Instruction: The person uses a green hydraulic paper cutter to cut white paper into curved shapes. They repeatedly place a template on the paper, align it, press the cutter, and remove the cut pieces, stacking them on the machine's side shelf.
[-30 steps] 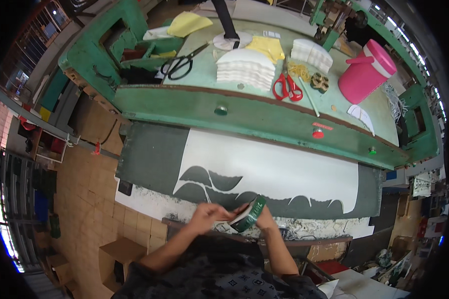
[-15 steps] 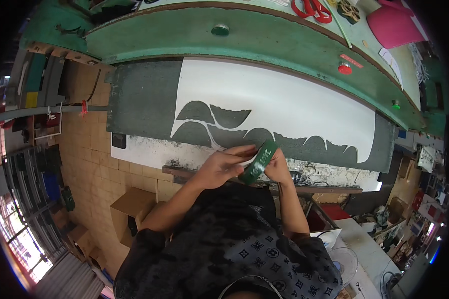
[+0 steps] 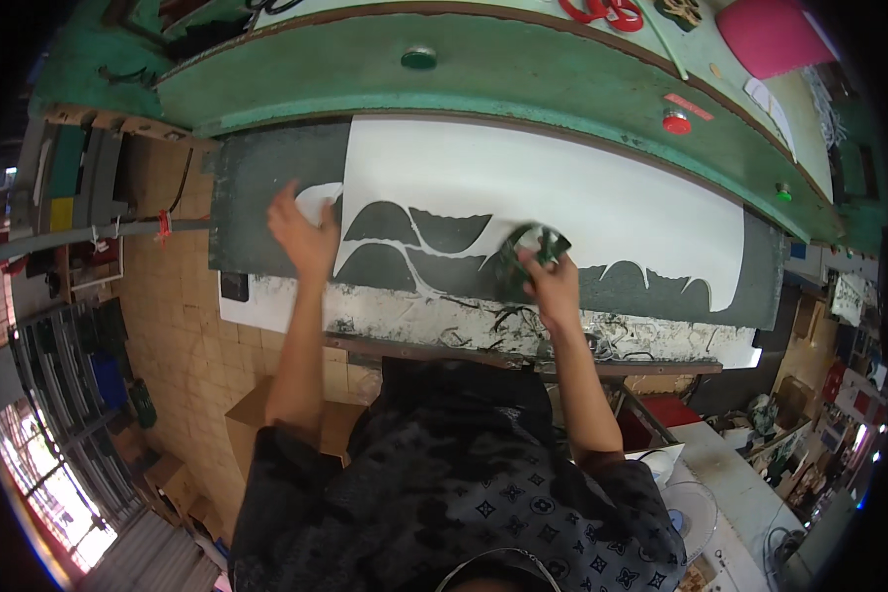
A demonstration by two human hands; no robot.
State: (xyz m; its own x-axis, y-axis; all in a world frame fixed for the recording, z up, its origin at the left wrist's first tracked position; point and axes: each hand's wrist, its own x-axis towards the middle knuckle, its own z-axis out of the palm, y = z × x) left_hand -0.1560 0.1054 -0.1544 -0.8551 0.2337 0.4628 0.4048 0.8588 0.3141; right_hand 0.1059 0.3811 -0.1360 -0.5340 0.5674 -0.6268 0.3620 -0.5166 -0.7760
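Head camera is showing the right hand (image 3: 553,286) closing around a green cutter (image 3: 528,259), pressing it on the white sheet (image 3: 562,192) at its scalloped lower edge, while the left hand (image 3: 304,237) is lying open, flat on the sheet's left corner.

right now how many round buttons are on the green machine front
3: a green button top centre, a red button to its right, and a small green one far right. Others may lie out of view.
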